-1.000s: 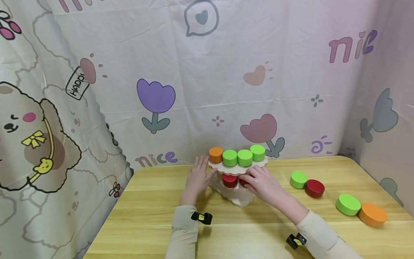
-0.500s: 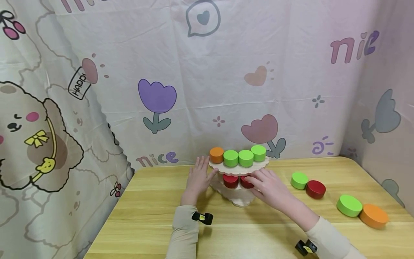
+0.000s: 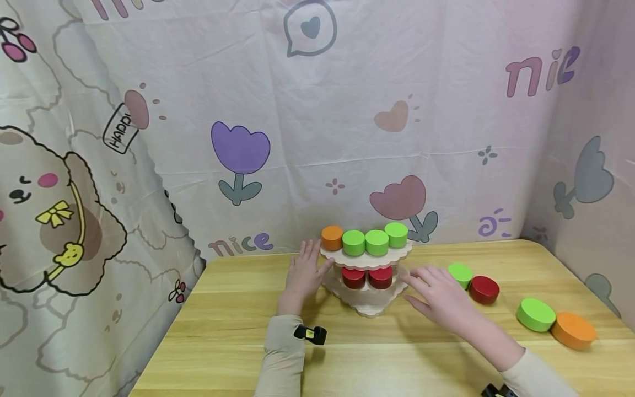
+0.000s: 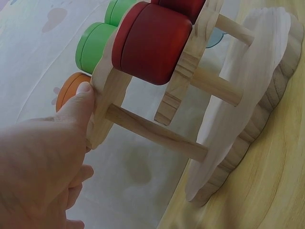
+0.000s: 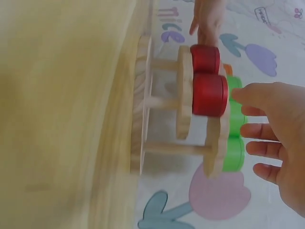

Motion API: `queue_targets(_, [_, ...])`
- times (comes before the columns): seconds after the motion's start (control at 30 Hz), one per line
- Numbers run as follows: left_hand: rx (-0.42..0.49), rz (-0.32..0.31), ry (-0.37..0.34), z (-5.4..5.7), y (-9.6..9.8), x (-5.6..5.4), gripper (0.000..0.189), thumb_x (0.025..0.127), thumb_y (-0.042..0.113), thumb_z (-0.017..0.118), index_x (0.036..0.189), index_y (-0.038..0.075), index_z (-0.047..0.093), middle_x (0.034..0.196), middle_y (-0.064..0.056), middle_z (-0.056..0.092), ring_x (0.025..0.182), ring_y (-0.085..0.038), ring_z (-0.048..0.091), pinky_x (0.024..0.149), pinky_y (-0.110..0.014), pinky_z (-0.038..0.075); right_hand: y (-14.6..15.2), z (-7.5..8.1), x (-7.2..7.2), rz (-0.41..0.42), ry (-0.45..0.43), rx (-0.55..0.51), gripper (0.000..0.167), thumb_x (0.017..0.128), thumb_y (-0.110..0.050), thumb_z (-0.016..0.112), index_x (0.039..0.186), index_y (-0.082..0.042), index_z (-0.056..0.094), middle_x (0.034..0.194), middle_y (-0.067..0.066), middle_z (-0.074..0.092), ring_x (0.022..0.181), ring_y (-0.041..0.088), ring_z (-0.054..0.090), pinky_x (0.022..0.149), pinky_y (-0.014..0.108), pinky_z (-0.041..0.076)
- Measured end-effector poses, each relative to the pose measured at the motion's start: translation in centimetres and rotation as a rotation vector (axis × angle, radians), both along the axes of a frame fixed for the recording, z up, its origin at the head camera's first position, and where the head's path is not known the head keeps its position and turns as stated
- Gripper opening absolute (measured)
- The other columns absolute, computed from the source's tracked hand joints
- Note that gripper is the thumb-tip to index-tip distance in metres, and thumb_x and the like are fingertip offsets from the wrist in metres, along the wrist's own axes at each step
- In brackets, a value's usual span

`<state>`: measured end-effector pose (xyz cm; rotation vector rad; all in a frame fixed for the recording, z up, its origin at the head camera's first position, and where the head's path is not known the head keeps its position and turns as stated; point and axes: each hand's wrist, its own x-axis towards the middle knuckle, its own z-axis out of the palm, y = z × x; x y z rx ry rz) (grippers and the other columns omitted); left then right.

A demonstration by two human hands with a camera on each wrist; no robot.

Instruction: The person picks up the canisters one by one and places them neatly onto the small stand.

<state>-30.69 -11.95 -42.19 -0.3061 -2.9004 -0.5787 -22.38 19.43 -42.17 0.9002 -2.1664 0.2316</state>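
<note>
Two bare hands flank a scalloped wooden tiered stand [image 3: 368,302] on a wood-grain table [image 3: 223,331]. The right hand [image 3: 441,295] has let go: half a second ago its fingers were on the right-hand red cylinder [image 3: 380,278], and now it is drawn back to the right, palm holding nothing, fingers parted and slightly bent near the stand's right edge. That cylinder, partly covered before, is now in full view on the lower shelf, just beside a second red cylinder [image 3: 354,278].

The left hand [image 3: 303,275] has stayed at the stand's left side, grasping nothing, its fingers extended and its thumb against the edge of the upper shelf [image 3: 367,261]. That shelf holds one orange cylinder [image 3: 332,238] and three green cylinders [image 3: 376,243], all unchanged.

On the table to the right, a green disc [image 3: 460,273], now partly hidden by the right hand, sits beside a dark red disc [image 3: 484,290]. Nearer the viewer, another green disc [image 3: 536,315] touches an orange disc [image 3: 573,331].
</note>
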Motion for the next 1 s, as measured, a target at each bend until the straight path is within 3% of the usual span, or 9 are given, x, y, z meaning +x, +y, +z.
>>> queue_targets(0.13, [0.003,-0.001,-0.004,0.2,0.0,0.2,0.078,0.097,0.066,0.032,0.157,0.018,0.02,0.164,-0.01,0.014,0.153,-0.031,0.008,0.121,-0.061,0.013,1.6,0.0,0.8,-0.032,-0.011,-0.015,0.038,0.094,-0.043,0.059,0.112,-0.011,0.069,0.098,0.003,0.066,0.092,0.023,0.06,0.075,0.041,0.052])
queue_targets(0.33, [0.007,-0.002,-0.006,0.4,0.0,0.4,0.078,0.097,0.064,0.033,0.157,0.017,0.02,0.164,-0.011,0.015,0.153,-0.03,0.008,0.121,-0.061,0.013,3.9,-0.3,1.8,-0.093,0.02,-0.046,0.064,0.102,-0.056,0.026,0.107,-0.009,0.069,0.095,0.005,0.065,0.09,0.026,0.06,0.07,0.042,0.048])
queue_targets(0.37, [0.005,0.0,-0.008,0.4,0.0,0.4,0.077,0.097,0.064,0.033,0.157,0.017,0.02,0.164,-0.011,0.015,0.153,-0.03,0.008,0.121,-0.061,0.013,4.3,-0.4,1.9,-0.105,0.02,-0.045,0.065,0.101,-0.057,0.025,0.107,-0.009,0.069,0.095,0.005,0.065,0.09,0.026,0.06,0.069,0.043,0.047])
queue_targets(0.47, [-0.001,0.0,-0.01,0.3,0.0,0.3,0.077,0.097,0.065,0.032,0.157,0.017,0.019,0.164,-0.011,0.015,0.154,-0.03,0.008,0.121,-0.061,0.013,5.5,-0.5,2.5,-0.146,-0.009,-0.043,0.063,0.1,-0.059,0.03,0.107,-0.009,0.069,0.097,0.005,0.066,0.09,0.026,0.061,0.069,0.043,0.048])
queue_targets(0.63, [0.005,-0.002,-0.002,0.1,-0.1,0.2,0.078,0.097,0.065,0.033,0.157,0.017,0.02,0.164,-0.012,0.016,0.153,-0.032,0.01,0.121,-0.061,0.014,7.7,-0.8,3.4,-0.205,-0.081,-0.055,0.052,0.096,-0.056,0.05,0.108,-0.009,0.069,0.099,0.006,0.066,0.092,0.027,0.06,0.073,0.047,0.048])
queue_targets(0.87, [0.006,0.004,0.001,0.0,0.0,0.2,0.077,0.097,0.064,0.033,0.157,0.017,0.02,0.164,-0.009,0.015,0.153,-0.031,0.009,0.121,-0.061,0.014,10.3,-1.3,4.2,-0.261,-0.09,-0.077,0.066,0.095,-0.066,0.038,0.107,-0.009,0.068,0.095,0.008,0.065,0.089,0.03,0.059,0.075,0.05,0.047])
queue_targets(1.0, [0.002,0.008,-0.01,0.2,0.1,0.3,0.077,0.097,0.064,0.033,0.157,0.018,0.017,0.165,-0.008,0.013,0.154,-0.029,0.007,0.121,-0.06,0.012,11.9,-1.6,4.7,-0.311,-0.112,-0.081,0.042,0.088,-0.045,0.068,0.108,-0.008,0.067,0.096,0.009,0.065,0.09,0.032,0.058,0.075,0.053,0.046])
